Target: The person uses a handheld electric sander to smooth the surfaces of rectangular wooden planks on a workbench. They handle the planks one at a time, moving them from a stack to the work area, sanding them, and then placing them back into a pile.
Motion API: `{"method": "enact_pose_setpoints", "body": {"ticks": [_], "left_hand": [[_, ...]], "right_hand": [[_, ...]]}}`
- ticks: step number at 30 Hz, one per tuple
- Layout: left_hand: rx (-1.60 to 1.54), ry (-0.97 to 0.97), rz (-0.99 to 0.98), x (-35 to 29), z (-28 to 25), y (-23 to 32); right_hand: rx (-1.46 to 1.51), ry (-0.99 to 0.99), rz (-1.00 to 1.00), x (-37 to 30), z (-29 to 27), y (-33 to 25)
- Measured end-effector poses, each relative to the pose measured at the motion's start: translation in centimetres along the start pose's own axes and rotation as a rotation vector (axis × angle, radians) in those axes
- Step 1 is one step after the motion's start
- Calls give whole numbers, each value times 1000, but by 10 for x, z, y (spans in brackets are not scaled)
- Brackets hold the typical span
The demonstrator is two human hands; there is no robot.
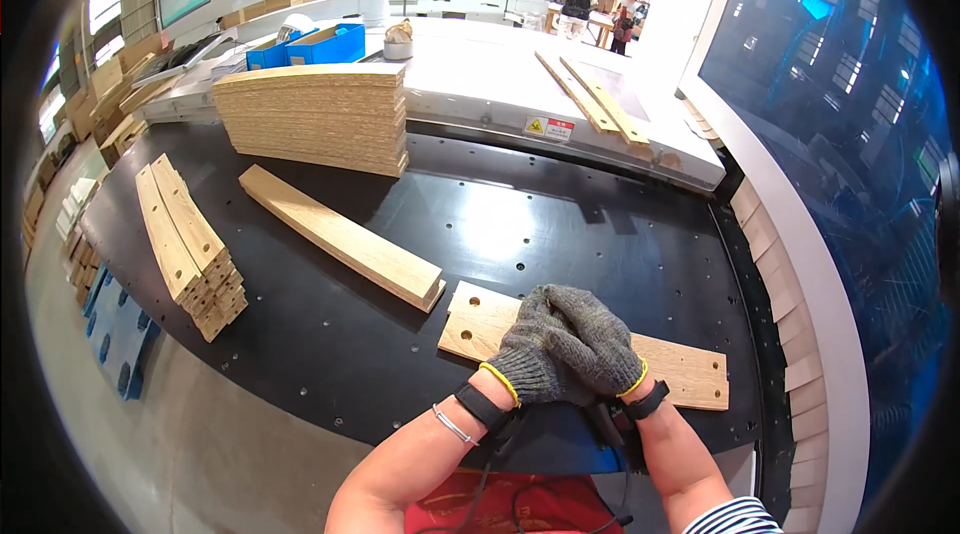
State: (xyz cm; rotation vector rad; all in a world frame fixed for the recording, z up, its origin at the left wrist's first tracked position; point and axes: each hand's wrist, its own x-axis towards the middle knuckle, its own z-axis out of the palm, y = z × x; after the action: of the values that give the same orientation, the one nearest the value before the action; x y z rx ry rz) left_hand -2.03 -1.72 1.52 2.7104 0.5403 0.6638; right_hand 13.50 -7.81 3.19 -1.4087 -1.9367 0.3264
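Note:
In grey knit gloves with yellow cuffs, my left hand (530, 349) and my right hand (593, 339) are closed and pressed together. Both are over light wood strips (685, 359) with drilled holes near their ends, which lie side by side on the black table. The gloves cover the middle of the strips. The fingers are curled against each other, and what they hold, if anything, is hidden. Left of the hands, a short stack of wood strips (345, 234) lies at a slant, its near end close to the drilled strips.
A tall stack of wood boards (310, 119) stands at the back of the black table (520, 244). Drilled strips (180, 224) are piled at the left. Two strips (595, 99) and blue bins (325, 42) rest on the machine behind. A dark machine panel (820, 104) rises at right.

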Motion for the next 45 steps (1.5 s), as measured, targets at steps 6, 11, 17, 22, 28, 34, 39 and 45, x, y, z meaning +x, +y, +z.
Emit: {"method": "enact_pose_setpoints", "body": {"ticks": [6,11,17,22,28,34,39,45], "left_hand": [[-59,9,-18,-1,-1,0],[-16,36,-15,-2,0,1],[-44,30,-14,-2,5,-2],[-24,-4,-29,0,-2,2],[-7,-2,-29,-1,0,1],[-71,18,-27,-2,7,-3],[-36,82,-41,-2,10,-2],[-51,64,-48,-2,8,0]], "right_hand": [[-2,9,-11,0,1,2],[-11,18,-11,0,1,2],[-39,14,-31,0,-1,1],[-52,11,-43,0,-2,1],[-38,0,-34,1,-3,-1],[-25,4,-34,1,-2,-1],[-20,2,-35,1,-3,-2],[-21,8,-53,1,-3,-3]]}}
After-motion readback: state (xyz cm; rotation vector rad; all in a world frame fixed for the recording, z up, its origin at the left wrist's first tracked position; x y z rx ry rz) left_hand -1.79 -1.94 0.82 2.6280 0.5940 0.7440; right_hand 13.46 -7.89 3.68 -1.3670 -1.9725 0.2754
